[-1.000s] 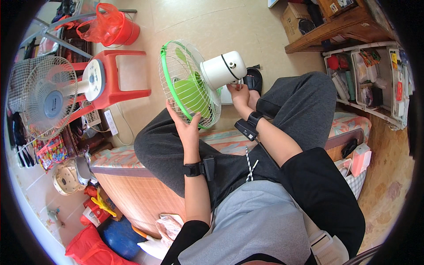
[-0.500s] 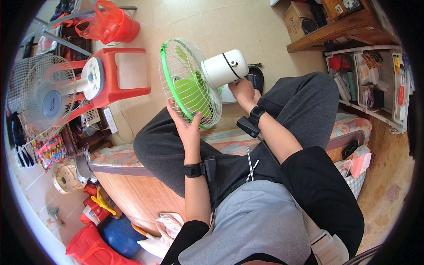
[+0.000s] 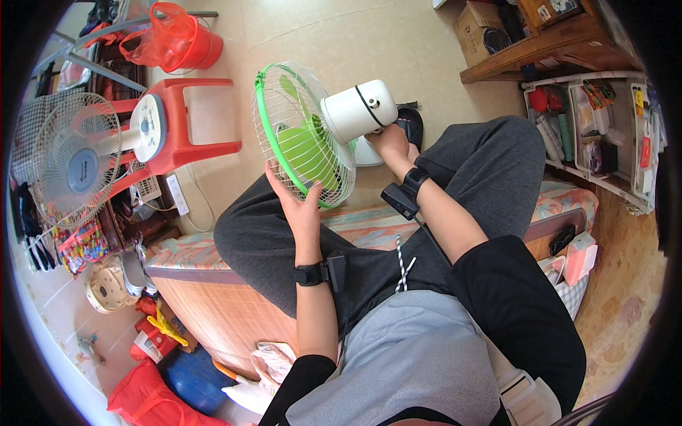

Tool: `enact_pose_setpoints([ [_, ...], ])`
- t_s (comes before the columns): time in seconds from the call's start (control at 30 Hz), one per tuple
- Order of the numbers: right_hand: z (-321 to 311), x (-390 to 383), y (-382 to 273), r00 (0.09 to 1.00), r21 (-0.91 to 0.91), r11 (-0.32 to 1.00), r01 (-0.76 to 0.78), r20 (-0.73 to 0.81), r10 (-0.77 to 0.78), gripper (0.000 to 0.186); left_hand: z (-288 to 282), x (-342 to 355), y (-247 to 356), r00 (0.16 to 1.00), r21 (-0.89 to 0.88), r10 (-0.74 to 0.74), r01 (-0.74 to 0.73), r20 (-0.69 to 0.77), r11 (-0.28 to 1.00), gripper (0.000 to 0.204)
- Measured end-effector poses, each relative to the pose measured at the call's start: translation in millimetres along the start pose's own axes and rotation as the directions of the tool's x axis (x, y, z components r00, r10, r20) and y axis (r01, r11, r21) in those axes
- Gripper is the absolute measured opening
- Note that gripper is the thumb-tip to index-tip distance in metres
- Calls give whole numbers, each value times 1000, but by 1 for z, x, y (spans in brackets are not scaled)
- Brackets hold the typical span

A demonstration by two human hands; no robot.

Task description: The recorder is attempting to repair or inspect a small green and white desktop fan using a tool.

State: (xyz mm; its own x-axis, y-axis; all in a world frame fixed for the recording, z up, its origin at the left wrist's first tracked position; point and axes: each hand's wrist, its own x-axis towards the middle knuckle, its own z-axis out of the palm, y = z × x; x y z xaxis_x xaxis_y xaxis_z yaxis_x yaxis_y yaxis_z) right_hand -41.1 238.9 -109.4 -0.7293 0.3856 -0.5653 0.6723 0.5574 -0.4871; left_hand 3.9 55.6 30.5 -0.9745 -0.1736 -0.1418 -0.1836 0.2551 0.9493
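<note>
An electric fan with a white motor housing, white wire cage, green rim and green blades stands in front of my knees, its cage facing left. My left hand grips the lower edge of the cage at the green rim, thumb on the near side and fingers partly hidden behind the wires. Just under the motor housing, my right hand is closed round the fan's neck, which it mostly hides. Part of the white base shows beyond that hand. A dark band runs round the housing.
A second fan rests on a red plastic stool at the left. Behind it stands a red bucket. A white power strip with a cable lies near my left knee. White storage baskets stand at the right.
The fan has shifted very slightly to the left, with both hands keeping hold of it. Little else differs.
</note>
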Motion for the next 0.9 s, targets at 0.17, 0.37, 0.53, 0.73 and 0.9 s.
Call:
enact_pose_setpoints([
  [0.17,-4,0,-4,998,-77,995,62,20,-60,33,2,-1,4,1000,15,-12,12,-9,1000,92],
  [0.37,-6,-2,-9,996,-165,983,84,32,-80,33,1,-1,3,1000,-13,-18,18,-11,1000,92],
  [0.53,-2,3,-4,994,-181,977,110,35,-105,30,1,0,2,1000,-14,-15,15,-4,1000,91],
  [0.73,0,6,-5,998,-96,994,42,54,-37,28,2,0,0,1000,-13,-10,10,-10,1000,91],
  [0.9,1,9,-2,996,-19,999,-32,80,33,32,0,0,-3,1000,44,8,-8,-5,999,90],
])
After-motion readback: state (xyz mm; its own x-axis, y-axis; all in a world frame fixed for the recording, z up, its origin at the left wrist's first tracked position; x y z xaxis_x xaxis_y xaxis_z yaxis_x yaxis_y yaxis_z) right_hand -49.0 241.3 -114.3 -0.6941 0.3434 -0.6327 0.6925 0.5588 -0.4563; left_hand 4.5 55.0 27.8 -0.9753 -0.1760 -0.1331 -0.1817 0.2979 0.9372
